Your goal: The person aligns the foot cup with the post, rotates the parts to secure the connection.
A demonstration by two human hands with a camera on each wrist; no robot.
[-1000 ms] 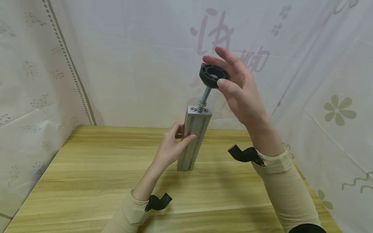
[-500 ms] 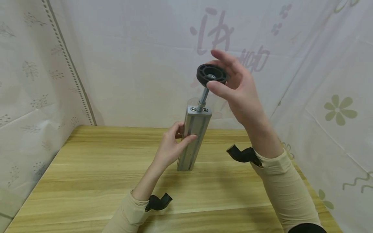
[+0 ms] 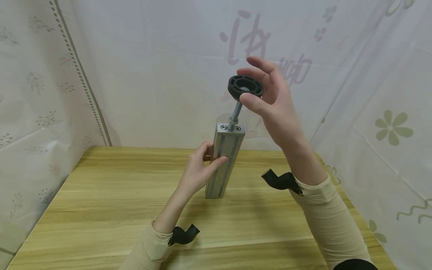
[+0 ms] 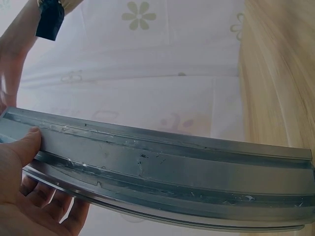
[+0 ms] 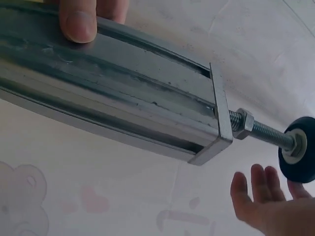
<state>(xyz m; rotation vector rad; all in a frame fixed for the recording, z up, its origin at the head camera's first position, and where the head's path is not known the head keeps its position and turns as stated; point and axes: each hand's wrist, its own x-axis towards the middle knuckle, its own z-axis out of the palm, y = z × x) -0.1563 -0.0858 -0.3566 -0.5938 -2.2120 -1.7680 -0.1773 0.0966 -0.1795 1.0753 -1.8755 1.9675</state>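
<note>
An aluminium profile (image 3: 227, 157) stands upright on the wooden table, with a plate screwed on its top end. From the plate rises a threaded stem (image 5: 270, 133) with a hex nut (image 5: 244, 123), topped by the round black base of a leveling foot (image 3: 245, 85). My left hand (image 3: 199, 168) grips the profile around its upper half, thumb (image 4: 30, 140) lying along the front face. At the base, my right hand (image 3: 276, 101) has its thumb on the near rim and a finger at its side. Its other fingers extend beyond the base, spread, in the right wrist view.
Behind the wooden table (image 3: 111, 176) and at both sides hang pale printed cloths (image 3: 152, 75). Black curved pieces (image 3: 281, 179) sit on both sleeve cuffs.
The right hand has shifted slightly left and its thumb has slid left along the base's rim. Its fingers have closed in, then spread again. The left hand and profile stay still.
</note>
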